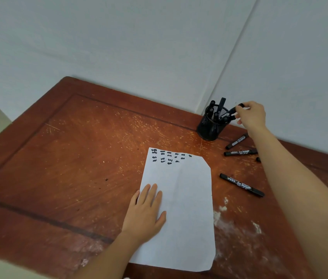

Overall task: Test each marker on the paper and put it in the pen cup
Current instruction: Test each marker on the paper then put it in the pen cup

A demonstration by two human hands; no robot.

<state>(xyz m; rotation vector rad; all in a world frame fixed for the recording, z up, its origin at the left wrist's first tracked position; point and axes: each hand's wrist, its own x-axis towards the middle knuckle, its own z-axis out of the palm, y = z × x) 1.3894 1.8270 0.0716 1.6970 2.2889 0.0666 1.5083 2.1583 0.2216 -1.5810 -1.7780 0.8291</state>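
Fingers (151, 193) of my left hand (146, 213) lie flat on the white paper sheet (187, 198), pinning it. Over the crowded black mesh pen cup (211, 126), the black marker (229, 113) tilts, pinched by its end in my right hand (251, 115). Released askew, it may snag on the standing markers (222, 103), bounce out, or tip the cup.

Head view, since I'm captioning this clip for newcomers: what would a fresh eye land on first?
The white paper on the wooden table stands out, black test marks along its far edge, the left hand flat on its near left part. At far right, the right hand pinches a black marker at the rim of the mesh pen cup, which holds several more. Loose markers lie right of the paper.
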